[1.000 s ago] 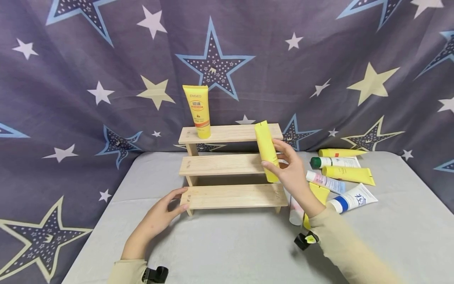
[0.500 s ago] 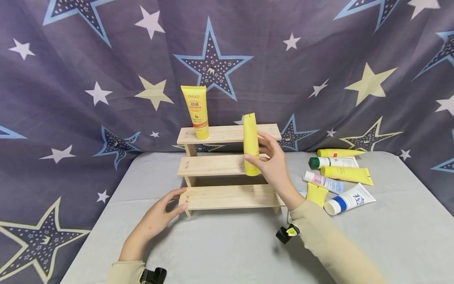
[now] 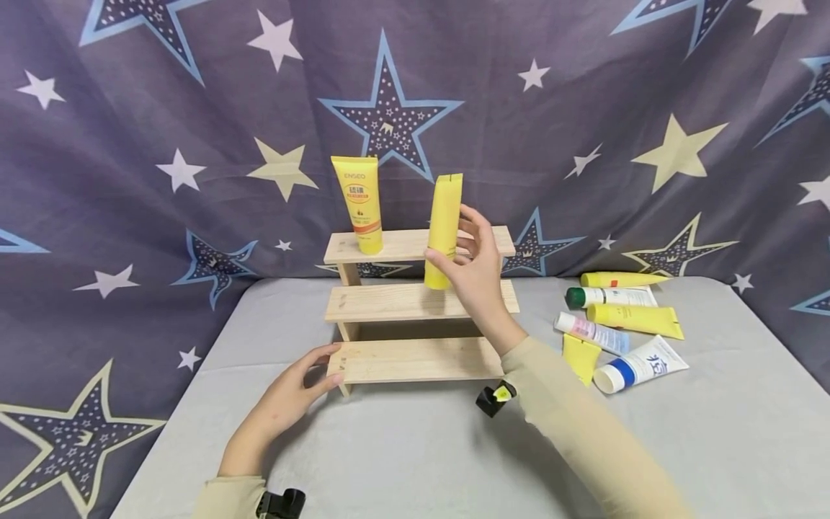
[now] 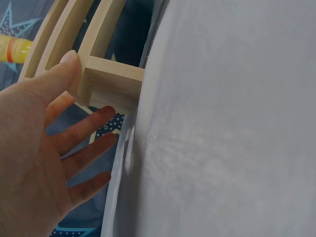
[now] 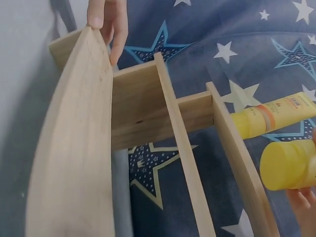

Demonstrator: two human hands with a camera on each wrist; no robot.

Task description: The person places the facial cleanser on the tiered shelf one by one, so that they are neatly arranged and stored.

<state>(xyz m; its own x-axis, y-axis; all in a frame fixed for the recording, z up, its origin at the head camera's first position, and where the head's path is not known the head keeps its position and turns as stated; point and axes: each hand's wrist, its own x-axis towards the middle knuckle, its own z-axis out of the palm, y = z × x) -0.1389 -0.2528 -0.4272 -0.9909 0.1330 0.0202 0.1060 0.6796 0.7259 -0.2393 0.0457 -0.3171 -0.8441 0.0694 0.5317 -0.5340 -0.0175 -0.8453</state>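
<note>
My right hand (image 3: 481, 270) holds a yellow squeeze tube (image 3: 444, 216) upright, cap end down, in front of the top board of a three-tier wooden rack (image 3: 415, 360). In the right wrist view the round yellow cap (image 5: 277, 165) hangs just off the top board, apart from it. My left hand (image 3: 285, 400) grips the left end of the lowest board between thumb and index finger. The left wrist view shows its other fingers (image 4: 89, 158) spread beside the rack. Another yellow tube (image 3: 363, 205), with printed label facing forward, stands on its cap at the top board's left end.
To the rack's right, several tubes lie on the grey cloth: a white tube with blue band (image 3: 642, 366), a green-capped tube (image 3: 616, 296), a pink-and-blue tube (image 3: 593, 331) and yellow tubes (image 3: 635, 319). A star-patterned curtain (image 3: 415, 130) hangs close behind.
My right hand has carried the yellow tube left and upward, from the rack's right end toward the top board. My left hand has stayed on the lowest board.
</note>
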